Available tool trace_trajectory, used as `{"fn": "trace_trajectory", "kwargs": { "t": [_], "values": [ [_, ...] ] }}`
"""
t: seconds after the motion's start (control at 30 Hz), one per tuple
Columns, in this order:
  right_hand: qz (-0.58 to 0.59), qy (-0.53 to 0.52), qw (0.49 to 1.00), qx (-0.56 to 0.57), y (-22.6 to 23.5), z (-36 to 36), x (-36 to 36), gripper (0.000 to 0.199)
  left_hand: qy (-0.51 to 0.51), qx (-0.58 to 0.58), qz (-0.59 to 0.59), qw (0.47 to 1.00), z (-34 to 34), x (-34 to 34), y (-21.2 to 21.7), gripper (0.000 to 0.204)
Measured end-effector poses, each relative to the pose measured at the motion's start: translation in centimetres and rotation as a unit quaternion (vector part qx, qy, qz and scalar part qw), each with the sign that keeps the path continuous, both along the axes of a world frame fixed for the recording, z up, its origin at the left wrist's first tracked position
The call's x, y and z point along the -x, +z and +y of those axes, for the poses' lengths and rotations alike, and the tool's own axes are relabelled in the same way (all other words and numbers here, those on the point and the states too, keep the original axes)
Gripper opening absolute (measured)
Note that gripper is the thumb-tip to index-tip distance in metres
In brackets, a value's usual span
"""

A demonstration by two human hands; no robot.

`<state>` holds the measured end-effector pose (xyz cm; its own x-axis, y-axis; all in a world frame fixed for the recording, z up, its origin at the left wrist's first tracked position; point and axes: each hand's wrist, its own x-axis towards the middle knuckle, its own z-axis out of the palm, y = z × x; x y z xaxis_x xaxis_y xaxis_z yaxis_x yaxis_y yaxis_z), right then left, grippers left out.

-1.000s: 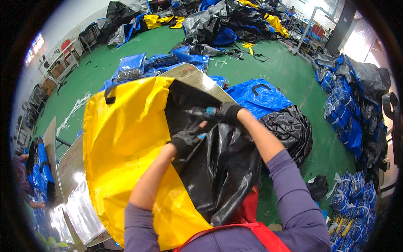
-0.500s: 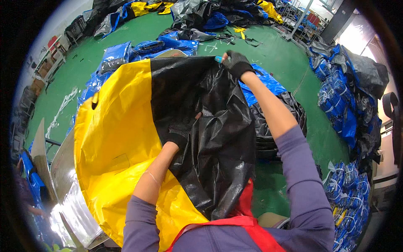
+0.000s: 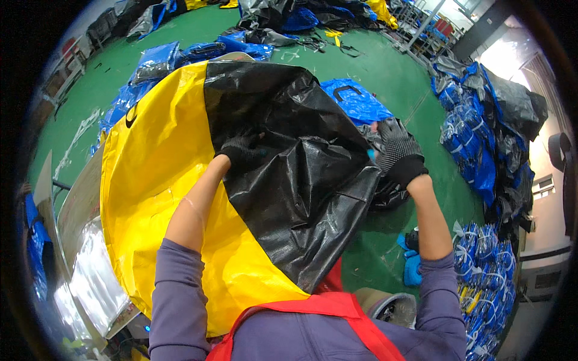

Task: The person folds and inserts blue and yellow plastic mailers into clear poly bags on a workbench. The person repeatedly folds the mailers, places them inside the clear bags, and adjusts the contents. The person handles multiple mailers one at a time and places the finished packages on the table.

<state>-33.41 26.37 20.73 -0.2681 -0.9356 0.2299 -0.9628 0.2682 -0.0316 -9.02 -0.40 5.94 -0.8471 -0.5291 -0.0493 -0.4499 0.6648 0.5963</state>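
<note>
A large glossy tarpaulin piece (image 3: 159, 162), yellow on the left and black on the right, spreads out before me, its lower end against my body. A small black loop shows near its upper-left edge. My left hand (image 3: 242, 150), in a dark dotted glove, lies on the black part near the seam, fingers stretched out, though their tips blend into the black. At the right edge of the black part is my right hand (image 3: 400, 150), gloved with bare fingertips. Its thumb, blue at the tip, is beside the edge and apart from the fingers.
Beyond the right edge lies a blue folded bag (image 3: 355, 101) with a black handle. Tied blue bundles (image 3: 487, 271) are stacked at right, and blue and black sheets (image 3: 289, 21) are heaped on the green floor ahead. A bucket (image 3: 394, 307) stands near my right side.
My right hand has left the tarpaulin's upper edge and come down to the right. The black part has spread wider and flatter. My left hand has shifted slightly up and left.
</note>
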Motion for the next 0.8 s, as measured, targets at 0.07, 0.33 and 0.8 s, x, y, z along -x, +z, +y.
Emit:
{"fn": "trace_trajectory", "kwargs": {
  "t": [0.07, 0.33, 0.8],
  "values": [
    [-0.142, 0.138, 0.977, 0.073, 0.2, -3.3, -2.7, 0.031, 0.113, 0.006, 0.113, 0.987, 4.0, -0.4, 3.9, 0.044],
    [0.046, 0.044, 0.947, -0.315, -12.4, -21.3, -7.5, 0.085, -0.247, 0.021, 0.016, 0.969, 27.5, -6.6, 0.2, 0.094],
    [0.102, 0.095, 0.972, -0.191, -14.6, -21.1, -7.0, 0.075, 0.613, -0.359, 0.358, 0.606, 33.2, -49.9, 1.1, 0.048]
  ]
}}
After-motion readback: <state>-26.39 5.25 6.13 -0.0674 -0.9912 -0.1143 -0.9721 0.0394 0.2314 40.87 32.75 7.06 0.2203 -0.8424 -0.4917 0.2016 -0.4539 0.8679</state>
